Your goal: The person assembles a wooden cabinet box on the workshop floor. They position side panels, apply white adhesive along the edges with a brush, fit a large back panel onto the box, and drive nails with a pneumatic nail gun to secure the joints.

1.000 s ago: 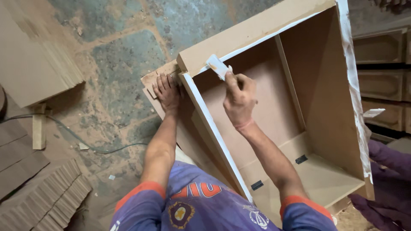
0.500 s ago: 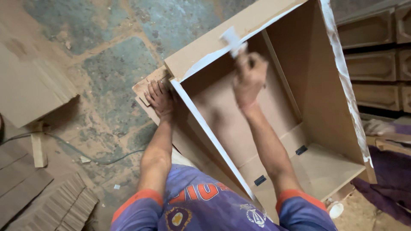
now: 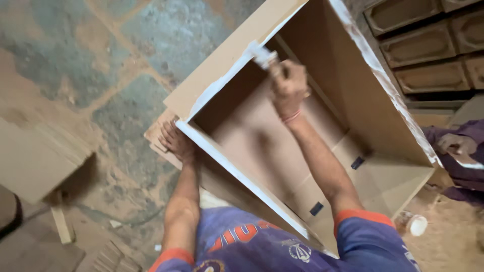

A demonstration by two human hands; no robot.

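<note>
Against the far top edge of the box (image 3: 322,166) my right hand (image 3: 288,86) is closed round a small scraper (image 3: 263,56), fingers wrapped tight on its handle, which is hidden inside my fist. Its pale blade pokes out up and to the left and sits right at the corner where the white-smeared rim meets the side panel. That hand is blurred, so I cannot tell whether the blade actually touches the edge.

My left hand (image 3: 175,142) lies outside the box, at its near left corner. It is open, fingers spread and flat, pressing on the outer face just below the white front edge. It grips nothing; it only bears on the board.

I see the box as an open brown board carcass, tilted, its opening turned up toward me. White filler runs along three of its edges: the near one that crosses between my arms, the far left one and the long right one. Inside I see a bare back panel, and two small dark fittings lower down.

Under the box lies a flat board (image 3: 160,132), its corner showing beside my left fingers. Beyond is a dusty stone floor (image 3: 101,65). At the right edge another person's hand (image 3: 456,143) rests on purple cloth, well apart from mine. A small white-capped jar (image 3: 413,224) lies on the ground near the box's lower right corner. Brown panelled doors (image 3: 428,45) stack up at the top right.
</note>
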